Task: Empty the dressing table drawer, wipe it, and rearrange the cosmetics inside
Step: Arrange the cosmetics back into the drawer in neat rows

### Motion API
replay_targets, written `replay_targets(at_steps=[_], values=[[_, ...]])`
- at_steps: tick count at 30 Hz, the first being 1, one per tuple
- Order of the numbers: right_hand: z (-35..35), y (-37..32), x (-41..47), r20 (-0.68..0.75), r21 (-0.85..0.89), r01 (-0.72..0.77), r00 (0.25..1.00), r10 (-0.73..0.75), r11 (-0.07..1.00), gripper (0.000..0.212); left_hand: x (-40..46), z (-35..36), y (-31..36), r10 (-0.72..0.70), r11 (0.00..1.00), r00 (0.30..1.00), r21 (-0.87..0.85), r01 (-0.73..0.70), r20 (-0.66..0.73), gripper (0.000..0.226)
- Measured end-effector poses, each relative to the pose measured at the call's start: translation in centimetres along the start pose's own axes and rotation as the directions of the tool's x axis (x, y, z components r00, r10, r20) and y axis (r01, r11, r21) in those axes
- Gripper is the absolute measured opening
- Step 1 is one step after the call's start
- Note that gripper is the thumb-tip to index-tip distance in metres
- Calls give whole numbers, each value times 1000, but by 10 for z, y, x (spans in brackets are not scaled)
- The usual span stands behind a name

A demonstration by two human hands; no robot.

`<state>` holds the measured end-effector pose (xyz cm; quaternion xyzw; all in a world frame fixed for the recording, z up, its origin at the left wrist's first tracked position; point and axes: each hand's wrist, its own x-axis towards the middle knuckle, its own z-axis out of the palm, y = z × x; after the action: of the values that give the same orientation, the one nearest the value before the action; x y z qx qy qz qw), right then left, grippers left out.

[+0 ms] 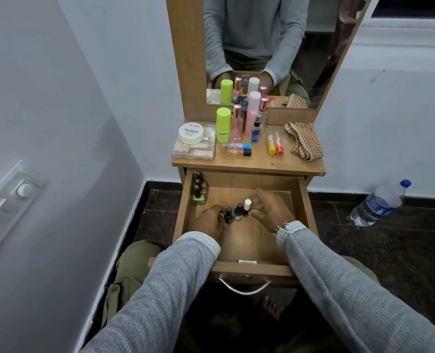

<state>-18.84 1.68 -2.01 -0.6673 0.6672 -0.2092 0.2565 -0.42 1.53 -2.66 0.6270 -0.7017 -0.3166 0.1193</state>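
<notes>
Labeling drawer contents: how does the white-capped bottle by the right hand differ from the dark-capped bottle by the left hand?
The white-capped bottle has a pale rounded cap; the dark-capped bottle has a black cap and dark body. The white-capped bottle stands farther back and to the right, by the right hand; the dark-capped bottle sits nearer, at the left hand fingertips. Both stand upright on the drawer floor, flanking a third small bottle.

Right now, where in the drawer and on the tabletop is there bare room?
Drawer: bare floor right of and behind the right hand, and near the front wall. Crowded: nail polish row at the back-left corner. Tabletop: bare front strip between plastic box and checked cloth.
</notes>
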Motion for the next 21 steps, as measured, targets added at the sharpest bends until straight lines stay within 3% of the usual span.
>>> replay_targets(at_steps=[7,12,16,21], values=[[7,-6,-3,126,-62,-148,980,155,987,18,2,3,-3,-16,1000,999,-1,16,31,33],[26,-9,4,104,16,-196,976,194,980,24,3,2,-2,-7,1000,999,-1,7,44,34],[33,-6,7,77,28,-205,976,202,978,12,2,1,-2,-22,1000,998,1,22,56,34],[38,-5,7,59,61,-207,977,204,976,16,2,1,-6,-85,996,996,-3,85,26,32]])
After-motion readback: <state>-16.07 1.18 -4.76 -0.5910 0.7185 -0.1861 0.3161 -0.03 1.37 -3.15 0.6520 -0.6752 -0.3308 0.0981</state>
